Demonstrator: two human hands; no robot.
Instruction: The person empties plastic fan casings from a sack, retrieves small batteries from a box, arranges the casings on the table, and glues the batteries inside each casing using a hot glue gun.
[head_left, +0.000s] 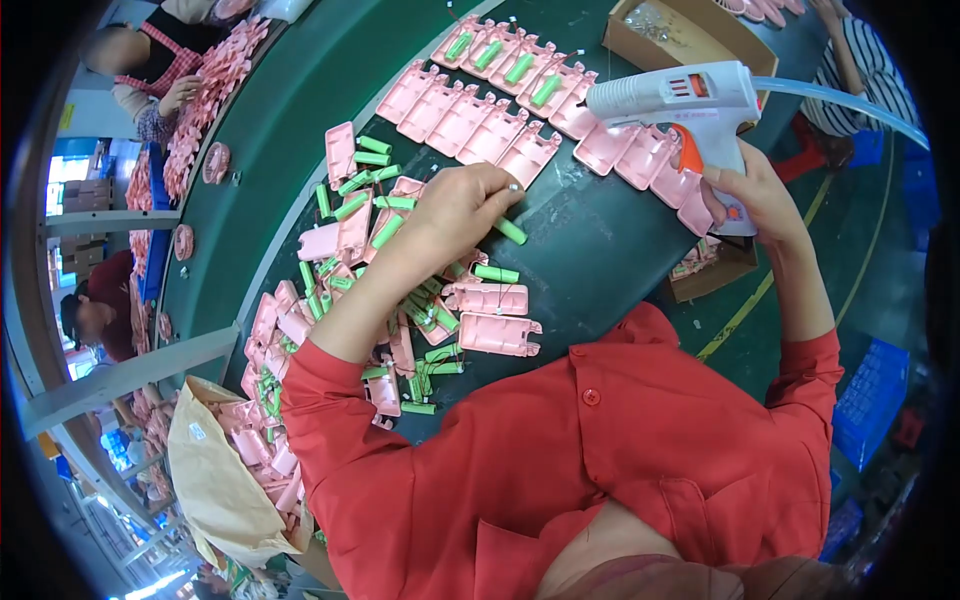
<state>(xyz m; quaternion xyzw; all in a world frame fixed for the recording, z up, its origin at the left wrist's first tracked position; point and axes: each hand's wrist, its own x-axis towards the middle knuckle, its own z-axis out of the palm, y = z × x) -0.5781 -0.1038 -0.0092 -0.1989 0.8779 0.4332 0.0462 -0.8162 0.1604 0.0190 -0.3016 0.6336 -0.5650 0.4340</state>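
In the head view, seemingly pinching a white plug [514, 187] between thumb and forefinger of the left hand [462, 208], with 1 green cell [511, 231] showing just beside the fingertips on the near-edge side, long axis slanting toward the near right corner of the bench [590, 240]; having the left hand nearer to that cell; wrapping the right hand's [765, 195] fingers round a glue gun [670, 93] by the right edge, pointing it leftward over pink shells [488, 130] lined toward the far edge

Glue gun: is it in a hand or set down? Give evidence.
In a hand: the right hand grips the glue gun by its handle.
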